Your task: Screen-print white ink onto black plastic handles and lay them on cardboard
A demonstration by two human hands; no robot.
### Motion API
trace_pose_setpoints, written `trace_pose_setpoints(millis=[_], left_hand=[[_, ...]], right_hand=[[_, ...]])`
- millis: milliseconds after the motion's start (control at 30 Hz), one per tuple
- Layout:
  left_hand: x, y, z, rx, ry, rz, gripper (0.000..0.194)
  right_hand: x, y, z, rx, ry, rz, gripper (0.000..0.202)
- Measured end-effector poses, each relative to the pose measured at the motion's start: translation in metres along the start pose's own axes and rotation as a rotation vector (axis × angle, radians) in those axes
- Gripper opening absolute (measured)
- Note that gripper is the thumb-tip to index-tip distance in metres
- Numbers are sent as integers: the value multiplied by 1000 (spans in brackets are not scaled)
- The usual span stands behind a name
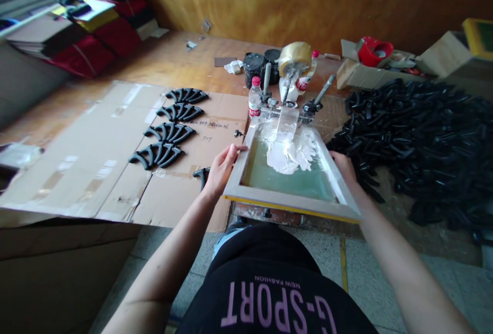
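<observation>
Both my hands hold a screen printing frame (292, 198) by its sides, its near edge toward my body. My left hand (222, 169) grips the left side, thumb and fingers pressed to the rim. My right hand (344, 168) is on the right side, its fingers partly hidden by the frame. Thick white ink (290, 157) covers the far part of the green mesh (283, 182), with a flat pale scraper (287, 124) resting in it. Metal clamps (310, 109) stand at the frame's far end. Beside my left hand lies a black curved handle (203, 174).
Black handles (159, 155) lie in fanned rows on flattened cardboard (96, 144) at left. A large heap of them (416, 144) fills the right. Behind the frame stand a small bottle (254, 99), black jars (253, 69) and a tape roll (295, 58). A cardboard box (362, 78) is back right.
</observation>
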State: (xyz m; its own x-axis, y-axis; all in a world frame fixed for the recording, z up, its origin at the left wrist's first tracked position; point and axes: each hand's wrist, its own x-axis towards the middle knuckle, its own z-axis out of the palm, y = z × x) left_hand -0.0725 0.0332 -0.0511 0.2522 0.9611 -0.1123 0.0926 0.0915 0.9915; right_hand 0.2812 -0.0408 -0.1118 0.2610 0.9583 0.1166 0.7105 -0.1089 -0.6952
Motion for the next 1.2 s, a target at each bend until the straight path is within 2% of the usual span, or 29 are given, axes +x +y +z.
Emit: trace_pose_setpoints(millis=[67,133,200,233,300,367,467,567,633,700,800,867,933,1000,1067,1200], left_hand=[[-7,-29,-3,50,-34,-117,52],[-9,-59,-3,81,-32,-180,58],[-6,-84,0,110,-4,-210,68],[-4,-93,2,129,6,-215,69],[0,-105,3,176,7,-217,68],[2,-111,3,220,0,-216,65],[3,-114,1,248,-2,-226,64],[3,-117,-1,230,-4,-238,64],[3,-118,0,219,-1,-241,63],[3,-118,1,211,11,-237,63],[3,-115,2,191,25,-230,64],[2,-111,3,173,26,-237,65],[1,-107,4,150,23,-253,67],[-1,-101,5,130,18,-263,68],[-4,-92,4,117,7,-259,69],[-8,-59,-1,89,8,-213,74]], right_hand=[[20,-8,-4,-63,136,10,35],[39,-31,8,-173,188,-86,47],[53,-59,29,-304,130,-217,61],[58,-72,39,-361,71,-256,59],[61,-91,57,-430,-71,-264,40],[54,-96,69,-472,-189,-254,19],[27,-89,70,-516,-282,-377,6],[0,-80,58,-496,-400,-639,16],[-6,-79,49,-446,-480,-728,18],[-3,-80,47,-408,-473,-700,16],[-4,-78,57,-407,-304,-614,19],[-14,-73,66,-403,-242,-635,24],[-25,-69,70,-374,-279,-671,26],[-27,-70,69,-336,-315,-633,22],[-14,-79,64,-298,-275,-531,22],[44,-98,39,-257,-98,-354,54]])
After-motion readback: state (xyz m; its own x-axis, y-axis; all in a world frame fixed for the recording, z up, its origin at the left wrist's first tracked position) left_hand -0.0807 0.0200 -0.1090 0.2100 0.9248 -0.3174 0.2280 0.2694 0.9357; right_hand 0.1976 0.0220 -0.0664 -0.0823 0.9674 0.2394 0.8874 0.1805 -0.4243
